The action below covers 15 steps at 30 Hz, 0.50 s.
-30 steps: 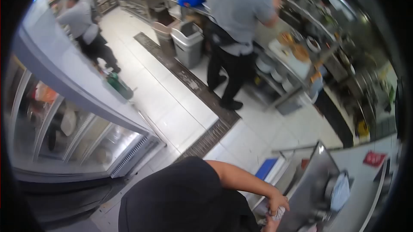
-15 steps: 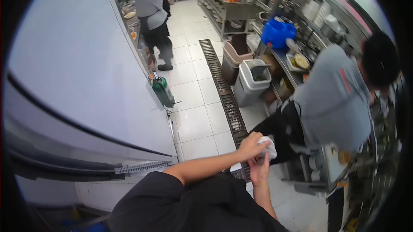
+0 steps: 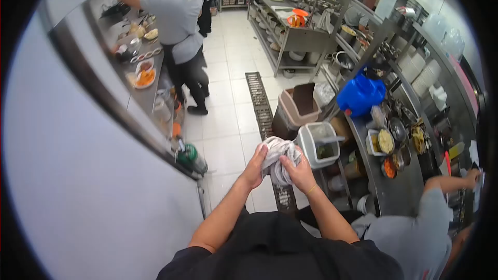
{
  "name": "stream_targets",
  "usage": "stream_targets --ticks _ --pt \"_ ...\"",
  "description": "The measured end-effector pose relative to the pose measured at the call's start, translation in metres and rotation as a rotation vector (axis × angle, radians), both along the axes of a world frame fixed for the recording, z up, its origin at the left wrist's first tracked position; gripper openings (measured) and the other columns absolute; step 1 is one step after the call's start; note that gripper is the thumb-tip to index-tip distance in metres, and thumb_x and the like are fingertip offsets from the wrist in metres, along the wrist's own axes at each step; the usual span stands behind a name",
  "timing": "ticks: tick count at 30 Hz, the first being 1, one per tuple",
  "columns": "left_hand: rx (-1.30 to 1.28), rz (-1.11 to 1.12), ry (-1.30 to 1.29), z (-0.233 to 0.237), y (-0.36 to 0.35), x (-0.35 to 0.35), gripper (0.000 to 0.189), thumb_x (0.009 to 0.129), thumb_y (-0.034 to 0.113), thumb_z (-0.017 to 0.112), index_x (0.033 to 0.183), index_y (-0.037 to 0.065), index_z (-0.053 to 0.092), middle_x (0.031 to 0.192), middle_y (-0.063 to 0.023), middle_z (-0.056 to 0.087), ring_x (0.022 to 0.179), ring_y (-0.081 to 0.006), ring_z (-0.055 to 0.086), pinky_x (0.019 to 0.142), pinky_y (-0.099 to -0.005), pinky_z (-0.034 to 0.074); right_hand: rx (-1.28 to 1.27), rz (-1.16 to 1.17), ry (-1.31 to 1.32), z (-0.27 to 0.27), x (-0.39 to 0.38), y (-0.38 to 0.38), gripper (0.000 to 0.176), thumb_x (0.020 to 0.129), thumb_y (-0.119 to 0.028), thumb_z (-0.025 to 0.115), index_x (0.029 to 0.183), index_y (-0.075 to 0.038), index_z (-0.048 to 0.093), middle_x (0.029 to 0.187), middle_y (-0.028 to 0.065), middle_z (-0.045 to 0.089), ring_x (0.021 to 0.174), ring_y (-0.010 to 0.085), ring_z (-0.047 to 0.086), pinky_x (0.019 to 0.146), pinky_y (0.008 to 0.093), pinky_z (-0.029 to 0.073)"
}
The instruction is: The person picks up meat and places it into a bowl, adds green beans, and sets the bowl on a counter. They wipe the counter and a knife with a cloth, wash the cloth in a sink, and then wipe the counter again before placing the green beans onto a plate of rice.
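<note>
Crumpled white cloth [image 3: 280, 159] held betw. left hand [image 3: 299, 172] and right hand [image 3: 253, 168], both clamped on it, in front of body, above floor drain w/ dark metal grating [image 3: 259, 104]. Grey plastic bin w/ white rim [image 3: 319, 161] seen just beyond left hand.

Both forearms, left [image 3: 224, 216] and right [image 3: 332, 213], reach forward and slant inward. The left hand [image 3: 254, 168] and right hand [image 3: 302, 172] are raised near each other but apart, palms turned inward, fingers bent in a grip. Both thumbs point upward, the right one leaning toward the left hand.
</note>
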<state>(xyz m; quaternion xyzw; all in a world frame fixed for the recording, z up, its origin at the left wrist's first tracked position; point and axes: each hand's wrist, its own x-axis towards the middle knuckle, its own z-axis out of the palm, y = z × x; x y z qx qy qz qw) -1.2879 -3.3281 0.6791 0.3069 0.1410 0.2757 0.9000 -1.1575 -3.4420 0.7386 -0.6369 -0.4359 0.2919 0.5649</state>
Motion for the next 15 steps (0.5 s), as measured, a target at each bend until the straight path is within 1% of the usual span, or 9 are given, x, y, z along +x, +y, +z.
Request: stream_targets --ticks 3,4,5,7,9,10,13,14,15 --pt "0.045 -0.103 -0.019 0.003 0.069 0.044 0.055 0.103 0.037 0.06 0.145 0.006 0.044 0.137 -0.0084 0.059 0.126 -0.0202 0.057 0.109 -0.0372 0.044 -0.173 -0.008 -0.108 0.014 0.048 0.063 0.035 0.097 -0.016 0.07 0.126 0.001 0.058 0.11 0.0042 0.068 0.1 0.0121 0.062 0.092 0.0298 0.05" --pt "0.105 -0.141 -0.002 0.005 0.094 0.063 0.053 0.103 0.035 0.062 0.143 0.006 0.046 0.136 -0.008 0.06 0.125 -0.0197 0.058 0.109 -0.0369 0.045 -0.125 -0.035 0.04 0.022 0.061 0.083 0.038 0.094 -0.022 0.074 0.123 -0.002 0.059 0.102 0.0093 0.07 0.099 0.0159 0.064 0.089 0.031 0.051" --pt "0.164 -0.186 0.025 0.008 0.117 0.081 0.05 0.102 0.033 0.064 0.142 0.006 0.048 0.135 -0.0076 0.061 0.125 -0.0193 0.058 0.108 -0.0366 0.045 -0.146 -0.086 -0.086 0.031 0.082 0.101 0.037 0.093 -0.022 0.074 0.121 -0.003 0.059 0.101 0.0113 0.068 0.098 0.0168 0.064 0.088 0.031 0.051" --pt "0.033 -0.216 -0.066 0.028 0.161 0.122 0.041 0.102 0.027 0.065 0.134 0.005 0.054 0.128 -0.0081 0.064 0.117 -0.0194 0.063 0.102 -0.0363 0.05 -0.029 -0.184 -0.236 0.067 0.118 0.14 0.037 0.092 -0.023 0.075 0.119 -0.003 0.058 0.1 0.0118 0.066 0.095 0.0175 0.063 0.086 0.0308 0.051" --pt "-0.041 -0.267 -0.104 0.037 0.204 0.168 0.039 0.102 0.026 0.064 0.132 0.003 0.054 0.126 -0.0094 0.065 0.115 -0.02 0.064 0.099 -0.0375 0.053 -0.053 -0.331 -0.2 0.077 0.161 0.174 0.037 0.092 -0.023 0.075 0.118 -0.004 0.057 0.103 0.011 0.065 0.095 0.0175 0.061 0.086 0.0309 0.05" --pt "-0.052 -0.264 -0.092 0.043 0.226 0.191 0.039 0.102 0.027 0.064 0.132 0.003 0.054 0.124 -0.0101 0.066 0.114 -0.0203 0.064 0.098 -0.0378 0.053 0.01 -0.392 -0.323 0.074 0.183 0.193 0.036 0.094 -0.024 0.074 0.118 -0.004 0.055 0.105 0.0083 0.062 0.094 0.0153 0.059 0.085 0.0304 0.049" --pt "-0.018 -0.235 -0.077 0.051 0.298 0.262 0.039 0.102 0.027 0.064 0.13 0.002 0.054 0.12 -0.0116 0.067 0.111 -0.021 0.065 0.095 -0.0383 0.054 0.104 -0.537 -0.019 0.018 0.25 0.252 0.032 0.097 -0.026 0.071 0.115 -0.006 0.055 0.105 0.0049 0.059 0.094 0.0126 0.057 0.084 0.0297 0.048" --pt "0.032 -0.22 -0.082 0.048 0.321 0.286 0.039 0.102 0.027 0.064 0.129 0.002 0.054 0.118 -0.0118 0.067 0.109 -0.0211 0.065 0.094 -0.0381 0.055 0.117 -0.572 0.194 -0.009 0.271 0.273 0.031 0.098 -0.028 0.07 0.115 -0.008 0.054 0.101 0.0024 0.056 0.092 0.0105 0.055 0.084 0.0285 0.048" --pt "0.085 -0.2 -0.089 0.046 0.347 0.313 0.038 0.102 0.027 0.064 0.129 0.002 0.054 0.117 -0.012 0.067 0.108 -0.0211 0.065 0.094 -0.0379 0.055 0.139 -0.485 0.52 -0.033 0.288 0.293 0.032 0.102 -0.036 0.063 0.123 -0.014 0.055 0.112 0.0022 0.062 0.103 0.0156 0.06 0.092 0.0326 0.049"
